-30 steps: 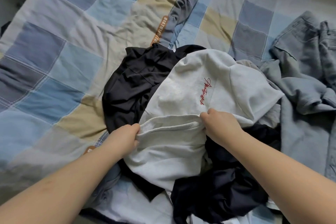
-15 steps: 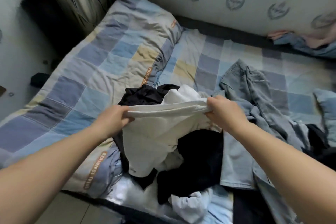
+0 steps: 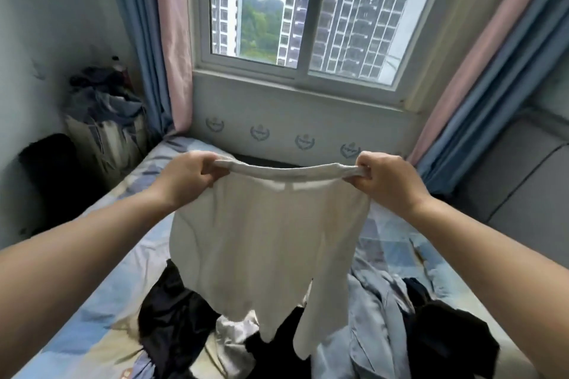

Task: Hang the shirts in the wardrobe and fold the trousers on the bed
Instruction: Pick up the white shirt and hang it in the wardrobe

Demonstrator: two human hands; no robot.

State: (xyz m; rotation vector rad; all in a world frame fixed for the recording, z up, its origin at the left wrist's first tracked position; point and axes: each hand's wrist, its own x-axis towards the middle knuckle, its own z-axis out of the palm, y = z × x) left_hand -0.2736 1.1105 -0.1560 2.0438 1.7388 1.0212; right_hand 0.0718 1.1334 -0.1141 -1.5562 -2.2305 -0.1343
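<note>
A white shirt (image 3: 264, 243) hangs in the air above the bed (image 3: 101, 258), stretched by its ribbed hem between both hands. My left hand (image 3: 187, 175) grips the hem's left end and my right hand (image 3: 385, 181) grips its right end. The shirt's lower part dangles down to the clothes pile. Under it lie a black garment (image 3: 172, 323), a light blue denim garment (image 3: 369, 317) and another dark garment (image 3: 446, 335) on the checked blue quilt.
A window (image 3: 301, 9) with pink and blue curtains (image 3: 160, 40) is straight ahead over the bed. A bag stuffed with clothes (image 3: 104, 120) and a black object (image 3: 52, 169) stand at the left wall. A grey padded headboard (image 3: 517, 181) is on the right.
Both hands have lifted the white shirt off the pile and spread its hem wide at chest height. The view has swung up from the bed to the window.
</note>
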